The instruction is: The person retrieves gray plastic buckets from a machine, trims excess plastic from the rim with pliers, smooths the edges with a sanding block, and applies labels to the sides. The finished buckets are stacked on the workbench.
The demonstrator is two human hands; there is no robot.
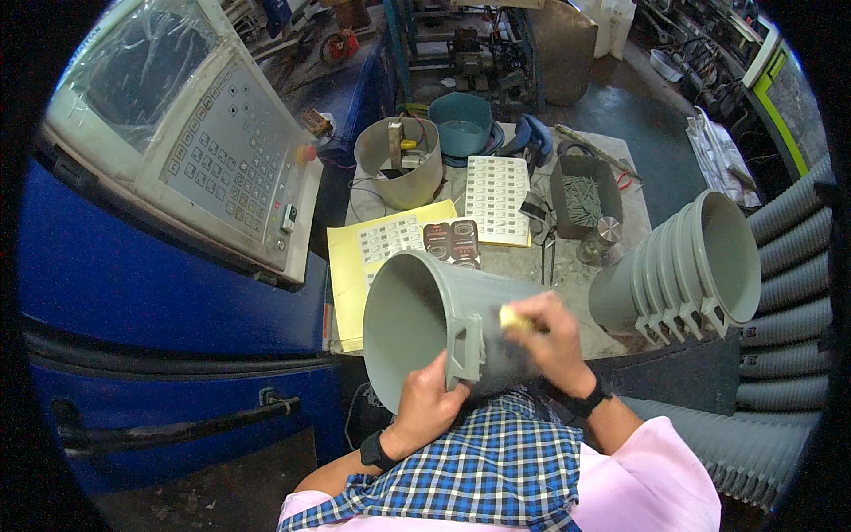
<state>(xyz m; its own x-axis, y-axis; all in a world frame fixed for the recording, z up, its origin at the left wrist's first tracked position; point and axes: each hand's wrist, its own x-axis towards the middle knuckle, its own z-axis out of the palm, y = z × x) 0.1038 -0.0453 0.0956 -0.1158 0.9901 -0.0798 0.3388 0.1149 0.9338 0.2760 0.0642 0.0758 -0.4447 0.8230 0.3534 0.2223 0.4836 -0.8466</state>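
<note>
Workshop: cluttered factory floor, machinery and tools at twelve o'clock, ribbed grey hoses at three o'clock
Blue machine (133,293): fills the nine o'clock side, its pale keypad panel (222,151) tilted toward the person
Worktable (523,262): sits at twelve o'clock from the hands, strewn with a yellow folder (350,266), sheets of small labels (496,195), an open grey cylinder (403,164) and a dark tray of small parts (583,199)
Bucket stack (683,266): nested grey buckets lying on their side at two o'clock, mouths facing three o'clock, well apart from both hands
Grey bucket (417,319): the held one, lying on its side across the lap over a blue checked cloth (496,461); long axis runs from nine o'clock, where the open mouth faces, to three o'clock, where the base lies under the right hand
Left hand (430,403): at six o'clock of the bucket, closed around its rim just beside the handle lug (465,341), steadying it
Right hand (554,341): on the bucket's outer wall nearer the base, fingers curled and pressing a small yellow pad (514,319) against the surface
Nearer hand: both touch the bucket; the left sits closer to the mouth, the right closer to the base
</note>
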